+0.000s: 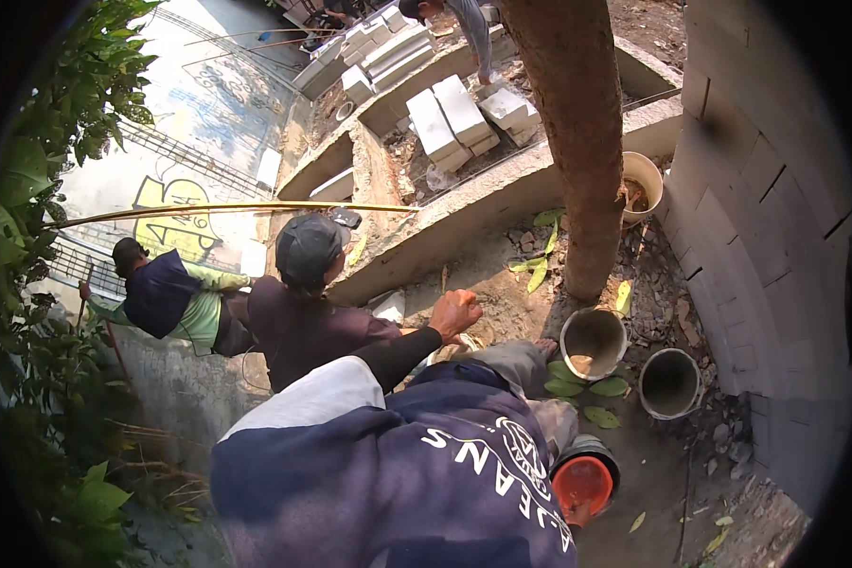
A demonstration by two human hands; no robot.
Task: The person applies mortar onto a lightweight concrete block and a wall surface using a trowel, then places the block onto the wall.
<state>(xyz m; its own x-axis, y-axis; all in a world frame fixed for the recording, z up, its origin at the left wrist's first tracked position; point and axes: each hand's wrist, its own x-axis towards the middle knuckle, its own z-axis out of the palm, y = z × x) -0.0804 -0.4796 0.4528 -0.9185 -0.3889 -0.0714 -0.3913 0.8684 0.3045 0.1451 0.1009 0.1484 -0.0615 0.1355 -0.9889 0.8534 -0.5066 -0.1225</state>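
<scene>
Mid-frame, your left hand (456, 315) curls in, whether around anything I can't tell; your right hand is out of sight.

outdoor site, bright sunlight. pale block wall (776, 246) at right; bare earth ground (648, 488) with scattered leaves (538, 275); tree trunk (577, 142) before low concrete beam (464, 213); green foliage (28, 189) along left edge.

Bucket (593, 328) before the tree trunk (575, 142)

Shirt (331, 483), navy with white lettering; sleeve (399, 360), black; container (585, 466), orange-red; baseball cap (309, 251), dark grey; graffiti (168, 227), yellow, dark-outlined; tree trunk (577, 142), brown; building blocks (434, 123), whitish grey.
</scene>
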